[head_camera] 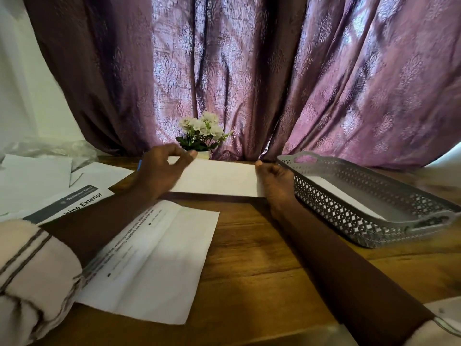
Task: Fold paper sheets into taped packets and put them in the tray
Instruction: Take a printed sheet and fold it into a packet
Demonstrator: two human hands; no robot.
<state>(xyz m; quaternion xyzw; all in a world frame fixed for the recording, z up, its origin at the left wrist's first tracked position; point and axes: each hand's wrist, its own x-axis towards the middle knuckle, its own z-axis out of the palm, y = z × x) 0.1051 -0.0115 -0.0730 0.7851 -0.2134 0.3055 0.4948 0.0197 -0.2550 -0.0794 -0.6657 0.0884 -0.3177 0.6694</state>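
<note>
packet (pixel 215 177) is held up off the table (pixel 252 245) between both hands | left hand (pixel 159 168) fingers pinched on its left end | right hand (pixel 275 181) fingers clamped on its right end | tray (pixel 369 228) just beside it on the right, white sheet inside

A room in a home.
A wooden table (pixel 262 258) is set against mauve patterned curtains (pixel 274 71), a potted white flower (pixel 202 134) at its far edge.

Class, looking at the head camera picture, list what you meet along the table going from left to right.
Loose white sheets → printed sheet → left hand → folded paper held in both hands → right hand → grey tray.
</note>
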